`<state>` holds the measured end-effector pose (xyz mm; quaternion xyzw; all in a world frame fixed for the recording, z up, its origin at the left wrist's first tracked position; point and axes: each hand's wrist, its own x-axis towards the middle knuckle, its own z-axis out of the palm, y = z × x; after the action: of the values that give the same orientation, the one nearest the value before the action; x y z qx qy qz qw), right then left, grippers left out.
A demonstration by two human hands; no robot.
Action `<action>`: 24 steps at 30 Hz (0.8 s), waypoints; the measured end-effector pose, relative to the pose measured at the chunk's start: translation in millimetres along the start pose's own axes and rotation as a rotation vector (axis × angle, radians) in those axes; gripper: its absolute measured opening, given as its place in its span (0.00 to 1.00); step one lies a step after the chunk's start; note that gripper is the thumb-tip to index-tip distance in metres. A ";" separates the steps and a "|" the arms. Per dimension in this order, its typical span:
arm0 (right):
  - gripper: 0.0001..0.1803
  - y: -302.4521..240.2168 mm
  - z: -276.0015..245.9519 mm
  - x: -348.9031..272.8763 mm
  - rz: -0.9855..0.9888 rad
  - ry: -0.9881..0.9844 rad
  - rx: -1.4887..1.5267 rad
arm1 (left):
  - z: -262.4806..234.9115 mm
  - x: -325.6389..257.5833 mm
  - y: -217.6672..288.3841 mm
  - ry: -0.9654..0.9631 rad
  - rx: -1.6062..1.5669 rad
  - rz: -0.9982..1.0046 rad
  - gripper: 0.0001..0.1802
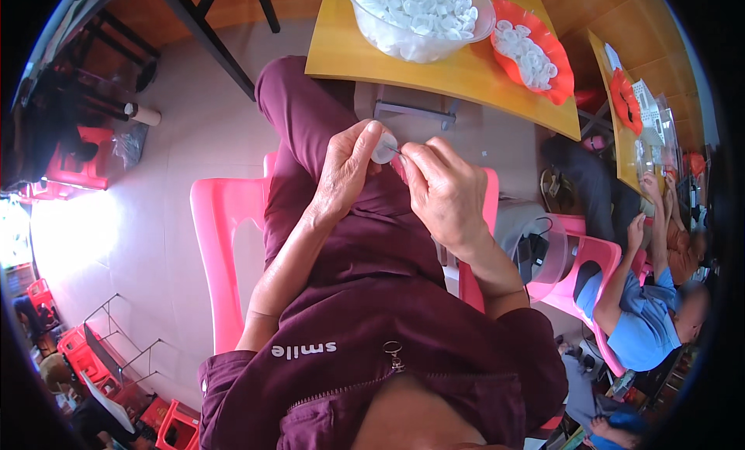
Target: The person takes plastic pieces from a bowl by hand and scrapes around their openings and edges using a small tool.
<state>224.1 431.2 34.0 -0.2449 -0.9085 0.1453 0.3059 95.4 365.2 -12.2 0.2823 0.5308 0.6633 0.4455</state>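
Above my lap, my left hand [345, 170] pinches a small round translucent plastic piece [383, 150] between thumb and fingers. My right hand [448, 192] is closed on a thin dark pointed tool [394, 149], whose tip meets the piece's right side. Most of the tool is hidden in my fingers, so its exact kind does not show. Beyond my hands, a clear plastic bowl [411, 51] is heaped with similar translucent pieces [419, 9]. To its right lies a red wavy-edged tray [564, 83] holding more of them.
Bowl and tray stand on a yellow table [337, 50] ahead of me. I sit on a pink plastic chair [211, 217]. At right, a person in blue [648, 326] sits near another yellow table [621, 151]. A clear plastic tub [547, 252] stands by my right elbow.
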 end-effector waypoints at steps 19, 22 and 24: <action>0.01 9.4 21.6 0.3 0.010 -0.229 -0.022 | -9.8 13.6 -38.1 0.234 0.640 0.305 0.22; 0.01 9.9 24.8 1.5 0.014 -0.249 -0.008 | -11.0 14.2 -37.2 0.255 0.684 0.342 0.23; 0.01 9.8 26.3 1.3 0.007 -0.256 -0.006 | -11.1 13.7 -35.3 0.254 0.728 0.373 0.24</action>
<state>210.2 437.1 10.4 -0.2283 -0.9396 0.1739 0.1862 90.2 373.8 -50.4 0.4284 0.7208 0.5314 0.1206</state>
